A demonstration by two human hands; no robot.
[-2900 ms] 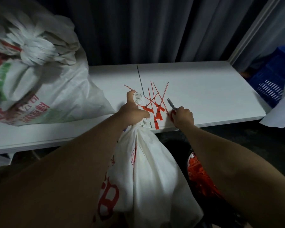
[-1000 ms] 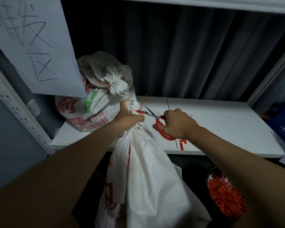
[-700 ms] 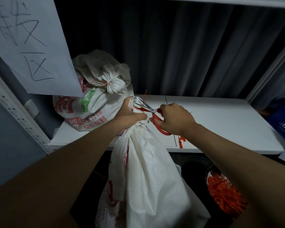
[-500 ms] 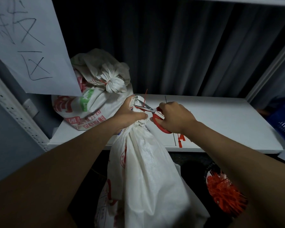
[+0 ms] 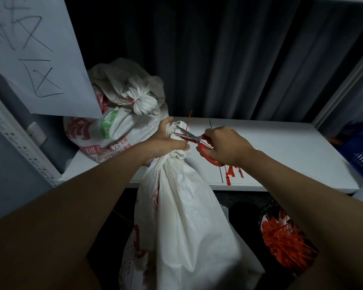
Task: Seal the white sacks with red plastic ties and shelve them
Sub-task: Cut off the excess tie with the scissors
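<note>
1. Your left hand [image 5: 166,141] clamps the gathered neck of the white sack [image 5: 189,216], which hangs in front of the shelf [image 5: 281,155] edge; the red tie [image 5: 189,120] on the neck sends its free tail upward.
2. Your right hand [image 5: 224,147] is closed through the red handles of the scissors [image 5: 194,141]; the blades stand open, their tips at the neck just beside your left fingers.
3. Risk: a cut made too low probably bites the woven fabric or the tie's loop, and the seal fails.
4. Risk: the blade tips lie close to your left fingers [image 5: 182,146]; closing without a check may nick them.
5. Risk: if your left grip slackens, the sack likely drops or twists, dragging the tail out of the blades.
6. A sealed sack [image 5: 117,126] already lies at the shelf's left end; spare ties [image 5: 232,171] lie at its front edge, where the lifted sack may sweep them off.
</note>
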